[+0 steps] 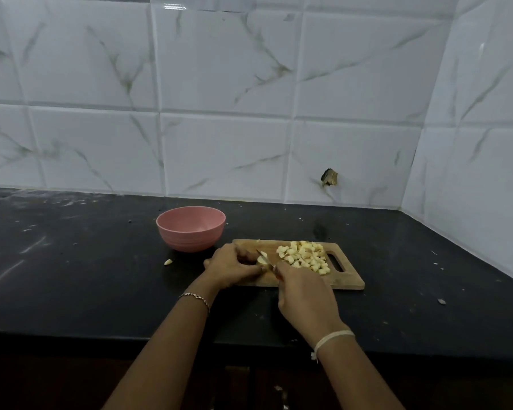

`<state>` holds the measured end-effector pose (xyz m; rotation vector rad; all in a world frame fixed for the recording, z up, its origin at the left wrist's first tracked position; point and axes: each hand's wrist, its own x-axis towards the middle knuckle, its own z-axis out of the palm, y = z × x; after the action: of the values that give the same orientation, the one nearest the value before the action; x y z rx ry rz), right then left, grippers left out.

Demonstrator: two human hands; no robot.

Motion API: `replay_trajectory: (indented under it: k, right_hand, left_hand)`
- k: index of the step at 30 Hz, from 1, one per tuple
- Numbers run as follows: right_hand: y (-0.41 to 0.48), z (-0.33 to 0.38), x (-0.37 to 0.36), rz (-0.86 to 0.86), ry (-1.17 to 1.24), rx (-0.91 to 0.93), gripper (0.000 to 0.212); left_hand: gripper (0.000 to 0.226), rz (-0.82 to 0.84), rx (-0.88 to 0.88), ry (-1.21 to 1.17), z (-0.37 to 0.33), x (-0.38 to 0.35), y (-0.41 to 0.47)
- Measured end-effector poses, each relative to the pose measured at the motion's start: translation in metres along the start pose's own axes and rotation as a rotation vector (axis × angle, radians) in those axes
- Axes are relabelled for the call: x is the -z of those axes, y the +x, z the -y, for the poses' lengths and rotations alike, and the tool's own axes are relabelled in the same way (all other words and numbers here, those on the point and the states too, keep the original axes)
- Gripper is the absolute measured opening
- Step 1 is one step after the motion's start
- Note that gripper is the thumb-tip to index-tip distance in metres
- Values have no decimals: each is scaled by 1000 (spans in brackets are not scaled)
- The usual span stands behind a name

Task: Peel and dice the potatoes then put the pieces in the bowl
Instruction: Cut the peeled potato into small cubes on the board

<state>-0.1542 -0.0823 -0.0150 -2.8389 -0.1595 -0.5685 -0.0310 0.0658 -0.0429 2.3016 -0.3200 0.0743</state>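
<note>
Left hand (234,266): fingers curled, pinning potato piece (261,261) to cutting board (347,281).
Right hand (304,294): grips knife (264,257), blade on the piece.
Diced pile (304,257): right of blade.
Pink bowl (190,229): behind board, nearer left hand.

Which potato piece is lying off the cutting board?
The lone piece on the black counter near the pink bowl; all others sit on the board.
</note>
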Motion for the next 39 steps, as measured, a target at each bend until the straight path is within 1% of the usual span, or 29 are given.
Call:
replay_trajectory:
  k: [2,4,5,9,15,19,23,27,29,32,36,39]
  right_hand:
    - [5,0,-1,19,14,-1,33]
    - [7,0,-1,26,7,2,34]
    - [8,0,-2,20,1,7,34]
    - [5,2,-3,22,-35,27,34]
    - [-2,0,3,15,-36,32,40]
    - [-12,-4,13,31,-55,45,31]
    - [-22,-8,29,68,-56,27,31]
    - [-30,-13,43,35,-92,37,25]
    - [-31,-11,39,-19,-89,27,25]
    - [-30,-3,26,-63,-22,-17,31]
    - [-23,7,10,-41,18,-38,36]
    - [-19,11,2,-7,12,-44,39]
  left_hand:
    - [23,0,7,1,0,-1,1]
    - [38,-9,10,-5,0,-1,1]
    - [42,-11,14,-8,0,-1,1]
    - [50,-10,24,-49,-2,-1,-1]
    - [34,-47,22,1,-2,-4,-1]
    - [35,-55,31,25,-5,-5,-3]
    - [32,-77,29,9,-6,-5,-6]
    - [26,-46,32,-30,-4,-4,-6]
    - [25,-45,33,-49,-2,-3,-5]
    - [21,-23,34,-68,-1,-2,-5]
    - [27,-24,39,-135,-1,-2,-5]
    - [14,-16,24,-125,-2,-1,-5]
